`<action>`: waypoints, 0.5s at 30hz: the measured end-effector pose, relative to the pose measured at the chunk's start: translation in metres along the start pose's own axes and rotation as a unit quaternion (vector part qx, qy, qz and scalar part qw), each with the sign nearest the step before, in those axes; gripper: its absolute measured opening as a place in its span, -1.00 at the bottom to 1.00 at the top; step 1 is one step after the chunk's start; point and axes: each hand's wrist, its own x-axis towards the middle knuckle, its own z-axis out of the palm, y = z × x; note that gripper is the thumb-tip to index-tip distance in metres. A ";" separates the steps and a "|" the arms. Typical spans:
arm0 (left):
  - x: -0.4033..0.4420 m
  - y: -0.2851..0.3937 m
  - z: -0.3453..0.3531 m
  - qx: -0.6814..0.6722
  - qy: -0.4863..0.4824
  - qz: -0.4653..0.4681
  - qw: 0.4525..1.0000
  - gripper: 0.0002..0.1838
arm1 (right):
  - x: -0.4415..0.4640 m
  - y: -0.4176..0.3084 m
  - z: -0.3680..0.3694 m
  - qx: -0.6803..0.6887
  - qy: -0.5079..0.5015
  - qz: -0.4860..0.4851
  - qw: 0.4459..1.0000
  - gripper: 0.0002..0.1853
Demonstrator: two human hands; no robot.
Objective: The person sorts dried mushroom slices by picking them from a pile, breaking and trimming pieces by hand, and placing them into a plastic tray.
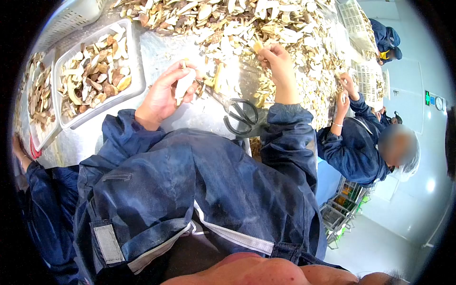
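Note:
My left hand point(164, 97) is closed around a pale mushroom slice point(185, 85), which stands up between the thumb and fingers. My right hand point(279, 66) reaches over the heap of mushroom slices point(304, 52), with thumb and fingertips pinched on a small yellowish mushroom slice point(258, 46). Between my hands and closer to my body lie scissors with black handles point(242, 116) on the metal table point(159, 47). Their blades point toward my left hand. A few loose slices lie near the blade tips.
A white tray point(138, 76) of mushroom slices stands left of my left hand, beside another filled tray point(56, 116). White baskets point(365, 88) line the far right edge. A co-worker point(354, 147) works at the right; another person's sleeve point(50, 199) shows at the left.

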 end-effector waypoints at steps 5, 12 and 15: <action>0.000 0.012 -0.006 0.019 0.000 0.001 1.000 -0.78 | -0.027 -0.002 0.024 0.108 -0.011 -0.042 0.993 -0.72; 0.003 -0.001 -0.007 0.010 0.002 0.010 1.000 -0.78 | -0.062 0.002 0.018 0.043 -0.030 -0.032 0.998 -0.72; 0.002 0.000 -0.006 0.007 0.001 0.006 1.000 -0.78 | -0.069 -0.001 0.026 -0.143 0.001 -0.075 0.987 -0.71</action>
